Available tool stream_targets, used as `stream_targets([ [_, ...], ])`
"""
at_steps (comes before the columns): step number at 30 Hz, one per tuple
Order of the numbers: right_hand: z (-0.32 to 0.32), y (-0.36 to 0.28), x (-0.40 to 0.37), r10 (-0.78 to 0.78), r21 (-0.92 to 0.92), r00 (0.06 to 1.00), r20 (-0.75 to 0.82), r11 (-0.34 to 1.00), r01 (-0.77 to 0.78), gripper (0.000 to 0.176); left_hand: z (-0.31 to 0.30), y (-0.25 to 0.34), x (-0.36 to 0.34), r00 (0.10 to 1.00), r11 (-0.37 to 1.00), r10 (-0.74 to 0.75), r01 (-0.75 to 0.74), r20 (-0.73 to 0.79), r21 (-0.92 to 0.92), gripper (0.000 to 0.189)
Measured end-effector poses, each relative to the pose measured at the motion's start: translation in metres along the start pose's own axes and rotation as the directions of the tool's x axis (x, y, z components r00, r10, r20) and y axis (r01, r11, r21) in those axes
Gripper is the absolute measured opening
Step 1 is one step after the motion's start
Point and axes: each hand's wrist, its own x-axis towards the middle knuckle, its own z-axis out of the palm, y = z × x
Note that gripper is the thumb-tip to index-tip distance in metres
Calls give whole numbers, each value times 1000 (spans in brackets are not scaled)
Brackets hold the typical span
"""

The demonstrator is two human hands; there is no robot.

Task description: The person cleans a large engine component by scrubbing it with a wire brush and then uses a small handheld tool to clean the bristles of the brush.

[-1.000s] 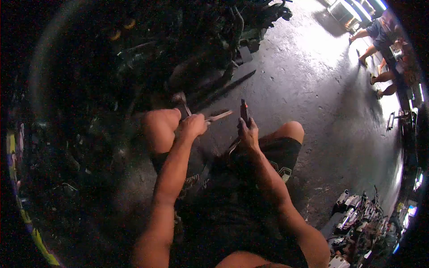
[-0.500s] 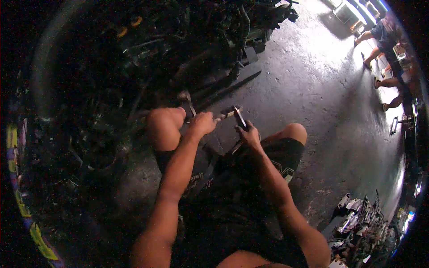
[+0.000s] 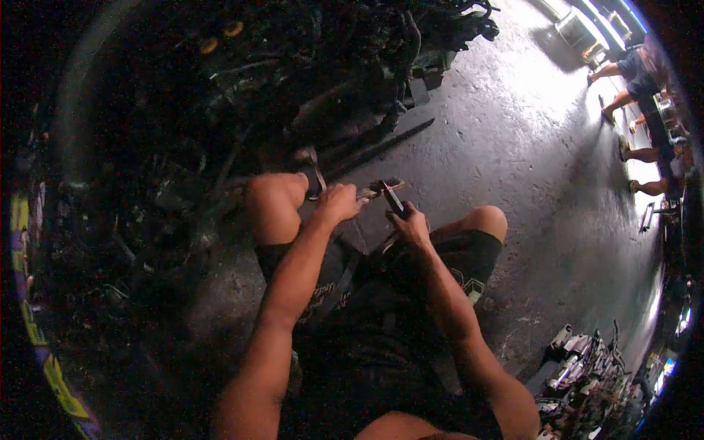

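My left hand [image 3: 339,202] is closed in front of my left knee, its fingertips pointing right. From those fingertips a narrow pale piece with a dark, rough end [image 3: 387,184] reaches to the right; I cannot tell its kind. My right hand [image 3: 412,224] grips a slim dark bar-like tool [image 3: 395,202] with a pale edge. The tool slants up and left, and its tip overlaps the dark end of the piece in this view. Left of my left hand, a curved pale strip [image 3: 317,173] shows close to my knee.
Dark, tangled machine parts [image 3: 323,95] fill the left and top. A long dark bar [image 3: 392,145] lies on the grey floor [image 3: 543,154]. A heap of metal parts [image 3: 579,367] sits at lower right. Other people [image 3: 642,77] are at the far right.
The tool in my right hand has tilted, and its tip sits slightly lower. The piece by my left hand has shifted a little right. The whole view has moved slightly.
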Motion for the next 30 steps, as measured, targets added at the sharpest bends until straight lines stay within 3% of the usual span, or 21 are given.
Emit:
stream_targets([
  [2,-5,-15,-8,-7,-82,998,-55,997,3,48,6,-5,6,1000,1000,23,-23,-13,11,44],
  [5,0,3,0,-29,-20,999,-22,999,28,48,1,1,2,1000,999,-12,12,5,48,44],
  [9,-1,-4,-3,-26,-81,999,-19,996,25,48,5,-2,3,1000,1000,4,-4,-10,20,43],
  [12,1,2,-2,-48,10,997,-67,999,49,46,3,0,3,1000,1000,5,-5,-12,20,43],
  [14,-4,-4,-2,-85,-160,996,-19,984,81,42,2,2,3,1000,999,20,-20,19,34,43],
  [15,0,2,1,-89,-160,996,-18,983,85,42,3,2,3,1000,999,17,-18,15,34,43],
  [17,13,17,13,-78,-133,994,-71,989,68,35,5,-1,7,999,999,31,-30,-21,46,43],
  [21,8,-2,6,-125,-71,992,-14,990,124,30,19,-16,24,1000,1000,30,-30,-9,8,42],
  [23,3,-18,1,-128,63,989,-70,989,132,26,33,-22,38,995,995,98,-98,-24,20,40],
  [24,11,6,15,-64,20,997,-34,998,65,25,29,-20,34,996,996,89,-89,-22,17,40],
  [27,14,15,23,-53,44,998,-26,998,55,25,16,-12,24,999,999,46,-46,6,16,36],
  [28,16,22,28,-88,-3,994,-67,996,88,38,24,-14,28,998,998,65,-65,-25,6,36],
  [30,19,31,33,-97,-39,992,-81,995,94,38,23,-15,32,995,997,72,-73,-64,-11,35],
])
